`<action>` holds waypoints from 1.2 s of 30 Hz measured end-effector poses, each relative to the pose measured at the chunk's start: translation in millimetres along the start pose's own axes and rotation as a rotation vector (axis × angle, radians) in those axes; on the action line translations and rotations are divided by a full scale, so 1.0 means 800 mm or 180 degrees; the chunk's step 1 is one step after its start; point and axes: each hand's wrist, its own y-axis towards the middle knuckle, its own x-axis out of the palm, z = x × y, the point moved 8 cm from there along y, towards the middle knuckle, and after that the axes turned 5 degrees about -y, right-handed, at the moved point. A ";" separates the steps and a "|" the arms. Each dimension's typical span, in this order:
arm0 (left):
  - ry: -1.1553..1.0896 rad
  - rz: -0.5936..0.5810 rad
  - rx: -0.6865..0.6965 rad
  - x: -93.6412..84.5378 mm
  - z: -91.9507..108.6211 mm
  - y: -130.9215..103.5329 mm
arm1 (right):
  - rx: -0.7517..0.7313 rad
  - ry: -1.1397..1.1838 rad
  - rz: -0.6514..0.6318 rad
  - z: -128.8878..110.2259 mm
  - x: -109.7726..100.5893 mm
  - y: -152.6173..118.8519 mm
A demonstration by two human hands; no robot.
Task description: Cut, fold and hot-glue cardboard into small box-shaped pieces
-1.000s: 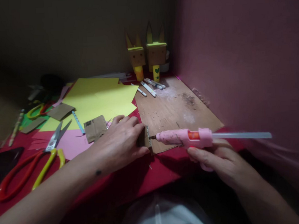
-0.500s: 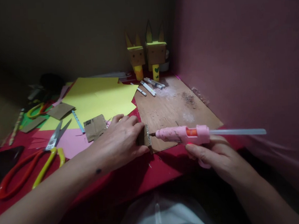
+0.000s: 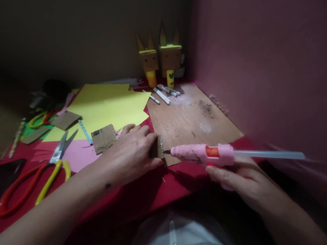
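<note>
My left hand [image 3: 131, 149] holds a small cardboard piece [image 3: 159, 149] between thumb and fingers, its corrugated edge turned to the right. In my right hand [image 3: 237, 177] is a pink glue gun [image 3: 202, 154], a long clear glue stick [image 3: 269, 154] jutting from its back. The dark nozzle tip is at the cardboard's edge, near its lower half. Part of the cardboard is hidden under my left fingers. Another cardboard square [image 3: 103, 138] lies just left of my left hand.
Red-and-yellow scissors [image 3: 56, 156] lie open at the left, by yellow paper [image 3: 106, 107] and pink paper [image 3: 76, 154]. A brown board [image 3: 191, 117] bears several markers [image 3: 163, 94]. Two cardboard box-headed figures [image 3: 149, 62] stand at the back. A wall [image 3: 268, 63] rises at the right.
The glue gun's nozzle has moved down along the cardboard edge, and its rear has shifted right and lower with my right hand. My left hand has hardly moved.
</note>
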 end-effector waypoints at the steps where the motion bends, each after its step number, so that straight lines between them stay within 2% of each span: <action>1: -0.0014 -0.0005 -0.0006 0.000 0.000 0.000 | 0.0000 -0.0021 0.0059 0.002 -0.002 -0.002; 6: -0.0013 -0.0034 0.0001 0.001 0.000 0.000 | 0.0100 -0.0165 0.0316 0.007 -0.008 -0.008; 11: -0.0015 -0.0046 -0.0027 0.001 -0.001 0.001 | -0.0029 -0.0270 0.0447 -0.001 -0.011 -0.008; 24: -0.0006 -0.0072 0.0014 0.006 -0.001 0.002 | 0.0050 -0.0219 0.0549 0.011 -0.015 -0.011; 31: 0.0028 -0.0073 -0.0020 0.005 -0.001 0.002 | -0.0012 -0.0190 0.0487 0.001 -0.013 -0.010; 36: 0.0006 -0.0069 -0.0017 0.006 -0.002 0.002 | -0.0002 -0.0266 0.0639 0.009 -0.019 -0.010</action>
